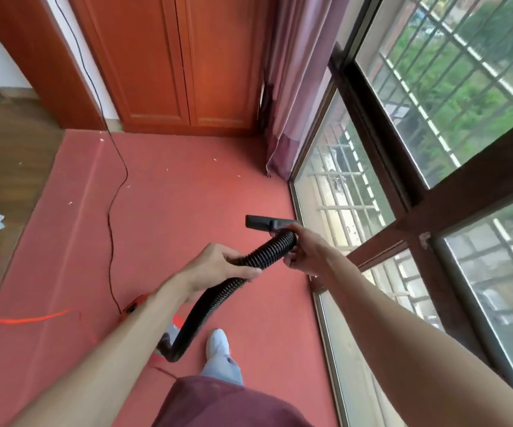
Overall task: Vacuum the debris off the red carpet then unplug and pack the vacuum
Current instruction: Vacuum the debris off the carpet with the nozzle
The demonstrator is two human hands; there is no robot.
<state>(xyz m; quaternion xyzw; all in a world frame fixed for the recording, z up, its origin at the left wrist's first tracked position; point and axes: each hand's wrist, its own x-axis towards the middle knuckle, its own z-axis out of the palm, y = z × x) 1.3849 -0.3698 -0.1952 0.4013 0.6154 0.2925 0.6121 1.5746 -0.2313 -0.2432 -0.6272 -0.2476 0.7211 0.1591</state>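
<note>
A black ribbed vacuum hose curves up from the floor near my feet. My left hand grips the hose at its middle. My right hand holds the hose's upper end, just behind the flat black nozzle, which hovers above the red carpet close to the window. Small pale scraps of debris lie scattered on the carpet, mostly to the left and far side. The orange vacuum body is mostly hidden behind my left forearm. Its thin black power cord runs across the carpet and up the far wall.
A tall window with dark frames lines the right side. A purple curtain hangs in the far corner beside wooden cabinet doors. Wooden floor borders the carpet on the left. An orange strap lies at lower left. My white shoe stands on the carpet.
</note>
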